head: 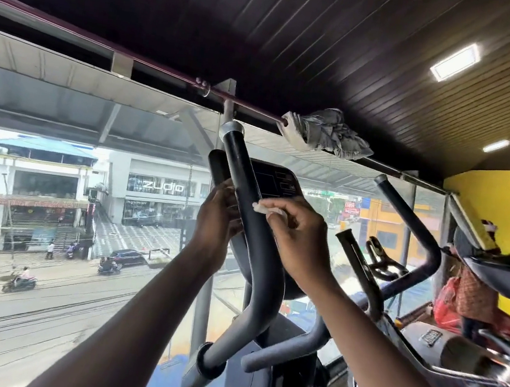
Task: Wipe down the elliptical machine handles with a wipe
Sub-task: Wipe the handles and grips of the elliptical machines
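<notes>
Beyond the window lay a street, while the left hand gripped the handle to steady it, letting the right hand press a pinched wipe against it.

Single head-worn view, facing forward and slightly upward, close behind the elliptical handle, toward the window.

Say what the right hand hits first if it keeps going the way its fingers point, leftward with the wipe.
The near handle. The right hand pinches the wipe, which already looks pressed to its right side. The left hand is beyond it; depth is unclear.
</notes>
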Motion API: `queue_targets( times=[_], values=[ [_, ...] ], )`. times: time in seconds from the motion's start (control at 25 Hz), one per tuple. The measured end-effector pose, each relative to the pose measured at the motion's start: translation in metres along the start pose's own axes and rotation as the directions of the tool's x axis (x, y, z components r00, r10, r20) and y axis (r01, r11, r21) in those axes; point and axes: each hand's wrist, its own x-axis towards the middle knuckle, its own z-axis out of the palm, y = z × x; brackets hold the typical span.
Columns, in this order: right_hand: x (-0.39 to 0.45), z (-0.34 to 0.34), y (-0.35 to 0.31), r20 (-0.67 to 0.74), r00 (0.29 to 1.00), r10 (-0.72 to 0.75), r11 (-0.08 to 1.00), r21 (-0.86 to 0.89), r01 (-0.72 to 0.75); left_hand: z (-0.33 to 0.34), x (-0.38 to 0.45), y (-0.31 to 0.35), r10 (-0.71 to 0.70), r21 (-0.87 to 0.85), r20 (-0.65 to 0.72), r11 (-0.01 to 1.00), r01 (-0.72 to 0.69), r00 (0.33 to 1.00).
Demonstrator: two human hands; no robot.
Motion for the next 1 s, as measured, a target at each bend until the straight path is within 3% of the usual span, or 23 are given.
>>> queue_targets(
  times=[0.12,0.2,0.28,0.32,0.4,0.52,0.56,0.6,0.68,0.72,0.76,0.84,0.88,0.92,1.0],
  values=[
    [-0.009,0.002,-0.004,-0.054,0.996,0.066,0.996,0.056,-0.063,-0.003,-0.007,0.000,0.001,-0.007,0.004,1.000,-0.001,1.000],
    [-0.017,0.003,-0.013,-0.084,0.987,-0.134,0.982,-0.143,0.122,-0.002,-0.010,0.003,-0.003,0.009,0.017,1.000,0.003,1.000],
    [-0.028,-0.001,-0.018,0.055,0.907,-0.418,0.859,-0.301,0.414,0.001,-0.015,0.007,-0.020,0.007,0.004,1.000,0.020,1.000],
    [-0.024,-0.006,-0.015,0.145,0.858,-0.492,0.799,-0.315,0.511,0.002,-0.017,0.008,-0.025,0.003,-0.013,1.000,0.025,1.000],
    [0.006,-0.007,-0.014,0.237,0.871,-0.430,0.824,-0.292,0.486,0.005,-0.018,0.006,-0.025,-0.011,-0.044,1.000,0.025,0.999],
    [0.056,0.007,-0.020,0.218,0.957,-0.193,0.919,-0.301,0.254,0.009,-0.012,0.001,-0.037,-0.067,-0.099,0.997,0.031,0.994],
    [0.054,0.010,-0.018,0.234,0.945,-0.230,0.904,-0.310,0.296,0.010,-0.011,0.000,-0.037,-0.069,-0.118,0.997,0.030,0.992],
    [0.043,0.010,-0.015,0.274,0.905,-0.327,0.855,-0.323,0.406,0.009,-0.011,0.000,-0.031,-0.058,-0.125,0.998,0.024,0.992],
    [0.006,-0.003,-0.010,0.433,0.704,-0.563,0.689,-0.225,0.689,0.006,-0.015,0.001,-0.030,-0.010,-0.102,1.000,0.029,0.994],
    [-0.004,-0.009,-0.004,0.457,0.621,-0.637,0.632,-0.151,0.760,0.006,-0.019,0.001,-0.045,0.012,-0.081,0.999,0.046,0.996],
    [-0.006,-0.011,0.001,0.428,0.627,-0.651,0.651,-0.109,0.751,0.006,-0.022,0.001,-0.054,0.022,-0.074,0.998,0.056,0.996],
    [0.003,-0.008,0.005,0.197,0.862,-0.467,0.874,-0.042,0.483,0.009,-0.026,0.000,-0.015,0.023,-0.105,1.000,0.018,0.994],
    [0.002,-0.007,0.004,0.119,0.929,-0.352,0.936,0.009,0.353,0.010,-0.031,-0.001,0.018,0.040,-0.117,0.999,-0.013,0.993],
    [-0.007,-0.005,0.004,0.064,0.950,-0.306,0.952,0.017,0.306,0.010,-0.035,-0.001,0.051,0.074,-0.110,0.996,-0.043,0.993],
    [-0.038,-0.009,0.013,0.034,0.888,-0.458,0.888,-0.032,0.459,0.008,-0.044,-0.002,0.097,0.180,-0.057,0.980,-0.085,0.994]
  ],
)
